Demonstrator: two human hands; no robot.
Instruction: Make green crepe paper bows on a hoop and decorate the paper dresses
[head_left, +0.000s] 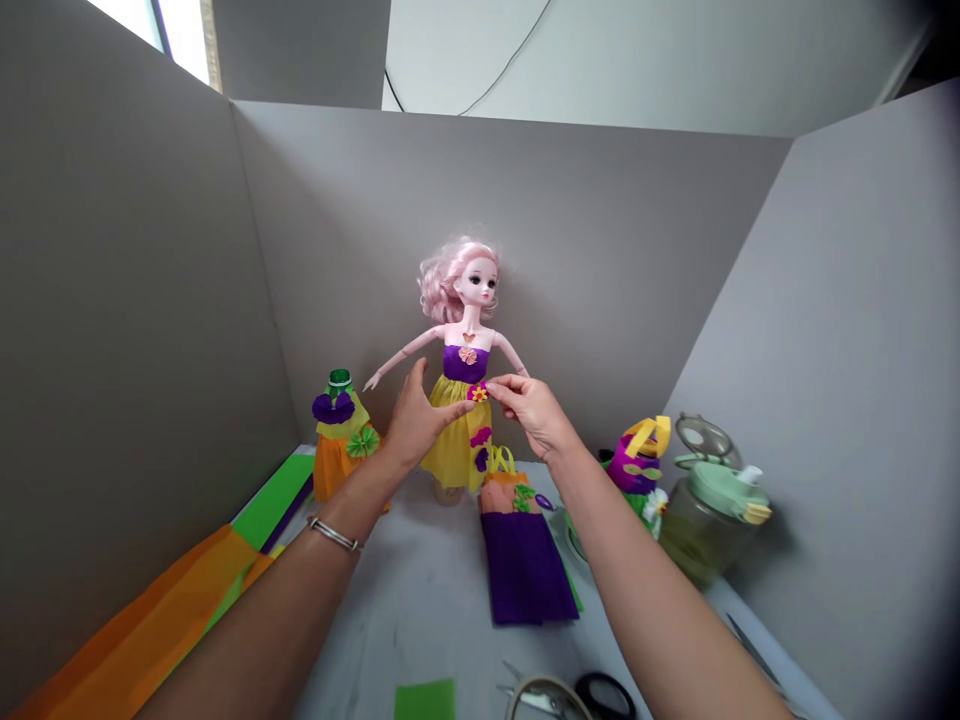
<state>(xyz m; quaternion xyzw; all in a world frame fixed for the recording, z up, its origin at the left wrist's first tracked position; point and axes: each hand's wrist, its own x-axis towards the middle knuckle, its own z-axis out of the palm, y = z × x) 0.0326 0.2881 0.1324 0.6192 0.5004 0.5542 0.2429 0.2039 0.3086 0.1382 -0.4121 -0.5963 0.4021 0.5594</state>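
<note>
A pink-haired doll [466, 300] stands upright against the grey back wall in a purple top and a yellow paper skirt [459, 445]. My left hand [417, 418] rests against the skirt's left side at the waist, fingers spread. My right hand [534, 408] pinches a small pink and yellow paper flower [478, 393] at the doll's waist.
A bottle wearing an orange and yellow paper dress [341, 440] stands left of the doll. A purple paper dress [525, 560] lies flat in front. Orange and green paper sheets [187, 600] lie at left. A green-lidded jar [709, 520], a paper basket [637, 460] and scissors [592, 695] are at right.
</note>
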